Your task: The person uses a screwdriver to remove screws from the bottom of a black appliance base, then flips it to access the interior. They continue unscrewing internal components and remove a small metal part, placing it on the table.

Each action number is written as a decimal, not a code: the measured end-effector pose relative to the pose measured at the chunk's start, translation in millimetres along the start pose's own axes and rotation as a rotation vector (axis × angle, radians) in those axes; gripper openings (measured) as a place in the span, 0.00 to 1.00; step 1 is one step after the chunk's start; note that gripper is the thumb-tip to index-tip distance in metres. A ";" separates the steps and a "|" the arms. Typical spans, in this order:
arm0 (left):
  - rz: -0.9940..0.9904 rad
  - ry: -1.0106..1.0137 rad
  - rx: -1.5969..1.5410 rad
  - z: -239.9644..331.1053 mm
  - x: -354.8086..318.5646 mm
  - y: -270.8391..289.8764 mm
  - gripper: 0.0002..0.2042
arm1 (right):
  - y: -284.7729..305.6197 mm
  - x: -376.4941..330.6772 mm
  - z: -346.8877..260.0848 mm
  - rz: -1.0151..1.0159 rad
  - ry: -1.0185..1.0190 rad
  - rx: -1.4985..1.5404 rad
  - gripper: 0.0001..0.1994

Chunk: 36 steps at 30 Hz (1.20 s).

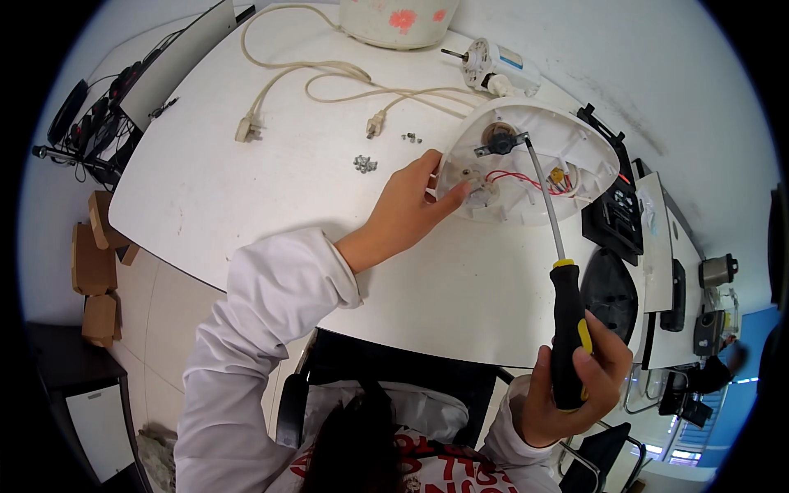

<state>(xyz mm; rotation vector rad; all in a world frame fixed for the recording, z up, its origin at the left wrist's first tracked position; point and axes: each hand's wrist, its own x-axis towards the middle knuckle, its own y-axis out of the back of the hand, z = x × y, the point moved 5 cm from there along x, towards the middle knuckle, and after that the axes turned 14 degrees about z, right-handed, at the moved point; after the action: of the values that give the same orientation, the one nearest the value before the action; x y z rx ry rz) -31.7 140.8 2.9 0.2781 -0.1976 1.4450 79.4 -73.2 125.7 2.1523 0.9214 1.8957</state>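
Observation:
A white plastic housing (526, 209) lies on the table with its hollow inside facing up. Red wires (526, 177) and a dark round part with a metal bracket (500, 141) sit within it. My left hand (411, 205) grips the housing's near-left rim, thumb inside and fingers round the outer wall. In my right hand (585, 382) is a screwdriver (567, 329) with a black and yellow handle, fingers wrapped round the grip. Its long shaft slants up and left, and the tip meets the bracket's right end. Whether a screw sits under the tip is too small to tell.
Small screws (365, 164) lie in a pile left of the housing, a few more (411, 137) behind. Beige cords with plugs (376, 123) cross the table. A white motor (501, 67) stands behind; a black tool case (615, 218) and dark oval cover (609, 292) are at right.

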 end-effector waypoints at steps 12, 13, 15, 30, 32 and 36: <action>-0.054 0.033 0.045 5.9 -0.8 0.1 0.16 | 13.7 -11.2 20.2 0.167 -0.382 -0.066 0.38; -0.056 0.037 0.062 4.9 -0.9 0.7 0.16 | 15.7 -13.6 20.8 0.186 -0.395 -0.104 0.37; -0.059 0.044 0.098 2.1 -1.4 2.0 0.16 | 12.1 -18.1 19.1 0.237 -0.360 -0.204 0.36; 0.013 0.010 0.015 -4.2 -1.4 1.1 0.17 | 13.2 -9.5 11.9 -0.018 -0.197 0.088 0.19; 0.011 0.023 -0.010 -3.9 -1.9 1.0 0.17 | 15.1 -7.3 14.3 -0.093 -0.184 0.028 0.17; -0.081 0.087 0.094 5.5 -2.6 3.8 0.17 | 16.0 -12.5 17.4 -0.194 -0.144 0.018 0.15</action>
<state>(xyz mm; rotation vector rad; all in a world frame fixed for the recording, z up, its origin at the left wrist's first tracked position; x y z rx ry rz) -35.7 137.0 7.6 0.2960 -0.0473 1.3846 101.0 -87.5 119.0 2.0908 1.0772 1.6272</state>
